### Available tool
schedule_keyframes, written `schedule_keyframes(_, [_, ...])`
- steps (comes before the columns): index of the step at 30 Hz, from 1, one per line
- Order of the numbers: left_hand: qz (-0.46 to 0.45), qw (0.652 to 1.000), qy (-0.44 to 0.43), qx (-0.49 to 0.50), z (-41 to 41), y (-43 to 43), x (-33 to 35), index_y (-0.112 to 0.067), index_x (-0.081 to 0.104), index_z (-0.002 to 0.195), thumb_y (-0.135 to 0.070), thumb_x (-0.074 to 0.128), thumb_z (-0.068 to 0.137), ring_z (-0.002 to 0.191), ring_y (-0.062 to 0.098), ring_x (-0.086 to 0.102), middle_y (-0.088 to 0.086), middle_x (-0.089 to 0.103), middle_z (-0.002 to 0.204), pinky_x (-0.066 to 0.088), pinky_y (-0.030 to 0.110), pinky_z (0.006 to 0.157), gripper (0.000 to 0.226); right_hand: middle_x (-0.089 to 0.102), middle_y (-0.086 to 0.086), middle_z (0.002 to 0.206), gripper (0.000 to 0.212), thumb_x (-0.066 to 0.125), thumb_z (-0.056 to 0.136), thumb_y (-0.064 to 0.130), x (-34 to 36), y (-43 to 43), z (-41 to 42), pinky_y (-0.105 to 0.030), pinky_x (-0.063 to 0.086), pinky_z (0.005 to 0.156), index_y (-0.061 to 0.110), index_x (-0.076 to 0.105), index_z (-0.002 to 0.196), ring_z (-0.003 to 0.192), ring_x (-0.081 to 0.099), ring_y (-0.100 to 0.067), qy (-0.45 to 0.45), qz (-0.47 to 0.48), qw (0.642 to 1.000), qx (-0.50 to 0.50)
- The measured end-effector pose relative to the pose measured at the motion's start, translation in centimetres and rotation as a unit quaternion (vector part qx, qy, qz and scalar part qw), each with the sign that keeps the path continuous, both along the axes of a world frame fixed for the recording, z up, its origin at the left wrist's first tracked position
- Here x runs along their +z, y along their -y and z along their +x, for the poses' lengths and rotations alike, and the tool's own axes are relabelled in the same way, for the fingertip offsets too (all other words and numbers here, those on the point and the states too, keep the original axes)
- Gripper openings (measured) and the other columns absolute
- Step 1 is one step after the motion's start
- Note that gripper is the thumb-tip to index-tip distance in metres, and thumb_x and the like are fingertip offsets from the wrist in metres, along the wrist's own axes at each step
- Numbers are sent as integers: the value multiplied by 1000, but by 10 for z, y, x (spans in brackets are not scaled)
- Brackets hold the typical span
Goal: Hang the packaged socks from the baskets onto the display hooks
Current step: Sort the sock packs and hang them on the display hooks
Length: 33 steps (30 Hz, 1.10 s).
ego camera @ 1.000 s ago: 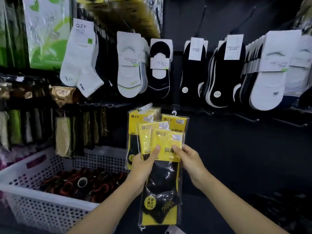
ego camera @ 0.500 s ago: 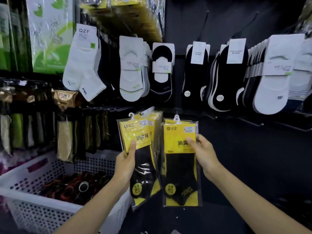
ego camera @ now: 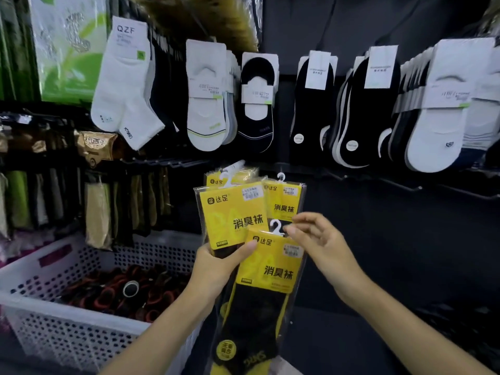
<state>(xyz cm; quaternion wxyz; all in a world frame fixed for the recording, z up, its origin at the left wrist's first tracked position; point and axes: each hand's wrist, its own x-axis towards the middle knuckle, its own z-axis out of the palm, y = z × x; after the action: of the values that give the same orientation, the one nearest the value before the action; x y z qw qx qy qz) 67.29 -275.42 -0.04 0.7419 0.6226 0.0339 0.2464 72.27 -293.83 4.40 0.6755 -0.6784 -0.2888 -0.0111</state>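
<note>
Below the row of hanging socks (ego camera: 207, 104), your left hand (ego camera: 216, 269) grips two yellow sock packs. Its thumb presses on the front pack (ego camera: 270, 269), which tilts across the second pack (ego camera: 232, 215). Your right hand (ego camera: 324, 247) is beside them with its fingers loosely spread and its thumb tip at the front pack's white plastic hook (ego camera: 276, 227); you cannot tell whether it pinches the hook. More yellow packs (ego camera: 282, 201) hang just behind. A white perforated basket (ego camera: 67, 334) sits at lower left.
</note>
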Motion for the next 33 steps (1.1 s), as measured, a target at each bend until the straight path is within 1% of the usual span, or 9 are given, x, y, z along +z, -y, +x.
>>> schedule_keyframes(2, [18,1000,-3,-4,-2,3,-3,-22,73,91,-42,84,45,85,11,72,-5,75,92,56,19,62,52,73,4,94,25,67,80,31,8,4,3,-14,52,68,22,64,104,85,69,-5,22,-32,999,9])
schedule_keyframes(5, [43,999,-12,3,-4,7,-6,-21,72,96,-44,85,44,86,12,72,-5,75,92,57,26,69,58,73,-3,91,17,69,83,22,11,10,6,-21,56,73,18,67,99,83,70,-12,52,-89,994,29])
schedule_keyframes(9, [52,998,-18,3,-5,8,-8,-19,72,96,-45,85,42,84,12,72,-4,75,91,58,25,67,61,73,-1,84,7,71,81,21,10,15,5,-18,55,71,17,73,87,81,69,-13,84,-124,988,20])
schedule_keyframes(13, [51,998,-25,-6,-6,13,-8,-19,70,100,-46,84,43,86,12,72,-6,75,93,57,29,73,64,74,-1,81,2,73,81,19,9,15,2,-15,53,64,17,73,81,75,70,-10,78,-98,992,1])
schedule_keyframes(17, [32,999,-18,-9,-7,15,-8,-21,69,100,-45,84,45,86,11,72,-6,75,94,57,23,66,62,74,-4,80,4,72,80,17,7,13,-1,-14,52,61,14,73,83,72,70,-8,58,-70,996,-3])
schedule_keyframes(21, [4,1000,-11,-12,-8,13,-7,-24,72,91,-41,85,48,83,13,72,-4,75,91,56,19,59,48,74,-4,81,6,72,80,18,11,15,-1,-13,52,61,14,74,84,73,70,-7,67,-73,995,0])
schedule_keyframes(25, [-2,1000,-17,-7,-6,15,-6,-23,69,92,-44,84,46,83,12,72,-6,75,90,56,19,59,54,75,-1,84,14,70,80,24,9,19,1,-13,52,61,14,73,90,78,71,-7,17,-51,999,8])
schedule_keyframes(29, [-17,1000,-21,2,1,18,-3,-24,69,93,-48,83,43,78,6,71,-11,75,87,52,13,54,57,74,5,100,41,71,70,40,-3,18,3,-21,54,76,22,66,107,94,70,-10,-66,-35,997,26])
schedule_keyframes(33, [-51,998,-27,-6,8,19,-1,-20,68,101,-39,84,50,79,14,73,-4,75,88,56,23,54,57,73,2,105,42,77,74,21,-14,14,10,-26,58,73,19,61,113,97,70,-13,-136,-37,990,15])
